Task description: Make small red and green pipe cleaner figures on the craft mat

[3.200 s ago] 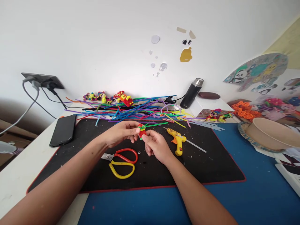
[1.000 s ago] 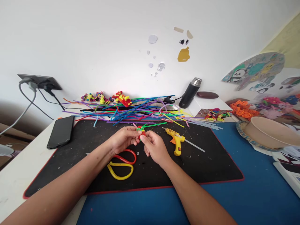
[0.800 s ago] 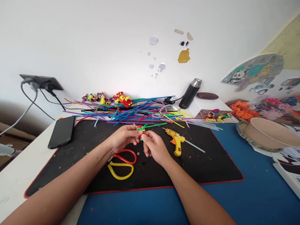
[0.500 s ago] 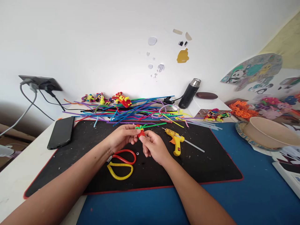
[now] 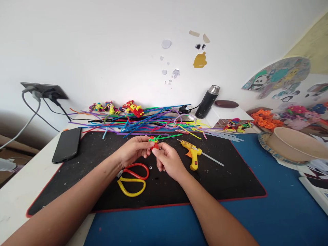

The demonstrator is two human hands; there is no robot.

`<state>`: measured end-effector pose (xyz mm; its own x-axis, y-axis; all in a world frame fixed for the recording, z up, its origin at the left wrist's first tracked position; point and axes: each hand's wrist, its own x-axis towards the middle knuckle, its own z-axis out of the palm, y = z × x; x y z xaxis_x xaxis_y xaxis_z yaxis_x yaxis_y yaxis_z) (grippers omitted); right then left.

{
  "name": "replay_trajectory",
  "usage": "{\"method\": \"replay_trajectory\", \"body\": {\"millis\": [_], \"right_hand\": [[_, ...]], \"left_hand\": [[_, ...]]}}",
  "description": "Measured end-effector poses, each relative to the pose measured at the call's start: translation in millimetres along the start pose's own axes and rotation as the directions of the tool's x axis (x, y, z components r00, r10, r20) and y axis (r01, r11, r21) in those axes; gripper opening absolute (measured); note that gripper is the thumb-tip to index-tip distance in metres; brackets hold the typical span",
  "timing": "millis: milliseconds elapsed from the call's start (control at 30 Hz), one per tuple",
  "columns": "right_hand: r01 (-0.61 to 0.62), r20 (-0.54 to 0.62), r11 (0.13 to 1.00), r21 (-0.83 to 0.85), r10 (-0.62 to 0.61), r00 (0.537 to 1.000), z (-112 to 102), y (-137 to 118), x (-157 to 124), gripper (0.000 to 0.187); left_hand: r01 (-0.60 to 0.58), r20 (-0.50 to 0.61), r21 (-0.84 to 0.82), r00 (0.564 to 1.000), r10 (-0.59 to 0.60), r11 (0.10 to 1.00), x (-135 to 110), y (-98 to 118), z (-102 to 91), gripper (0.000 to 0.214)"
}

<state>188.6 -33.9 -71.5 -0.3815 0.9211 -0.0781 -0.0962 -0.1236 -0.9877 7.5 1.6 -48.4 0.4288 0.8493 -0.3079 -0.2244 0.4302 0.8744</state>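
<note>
Between my hands is a small red figure [image 5: 155, 147] of bent pipe cleaners, with green loops and a bit of yellow at its top. A green pipe cleaner [image 5: 170, 137] sticks out from it to the right. My left hand [image 5: 137, 147] pinches its upper left side, while my right hand [image 5: 167, 159] grips the lower right with thumb and fingers; they hide part of it. Just below my left wrist lie scissors with red and yellow handles [image 5: 132, 187], their blades hidden. To the right of my right hand rests a yellow glue gun [image 5: 192, 155] with a glue stick in its back.
Loose pipe cleaners [image 5: 143, 124] pile up behind the black mat [image 5: 217, 184], beside finished pipe-cleaner figures [image 5: 134, 109]. A phone [image 5: 67, 145] lies left, a black thermos [image 5: 207, 101] stands at the back, and a beige bowl [image 5: 294, 143] is at right. A small ring [image 5: 150, 167] lies on the mat.
Almost nothing differs. Both hands keep their hold on the red figure in the same place; the view has shifted very slightly.
</note>
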Motion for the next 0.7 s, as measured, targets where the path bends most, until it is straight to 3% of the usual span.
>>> {"method": "replay_trajectory", "body": {"millis": [300, 700], "right_hand": [[-0.013, -0.013, 1.000, -0.011, 0.013, 1.000, -1.0, -2.4, -0.8, 0.040], [-0.007, -0.036, 1.000, -0.001, 0.007, 0.999, -2.4, -2.8, -0.5, 0.040]], "left_hand": [[-0.048, 0.024, 0.077, 0.999, 0.047, 0.996, -1.0, 4.7, -4.9, 0.030], [-0.045, -0.002, 0.048, 0.999, 0.045, 0.998, -0.2, 7.5, -8.9, 0.033]]}}
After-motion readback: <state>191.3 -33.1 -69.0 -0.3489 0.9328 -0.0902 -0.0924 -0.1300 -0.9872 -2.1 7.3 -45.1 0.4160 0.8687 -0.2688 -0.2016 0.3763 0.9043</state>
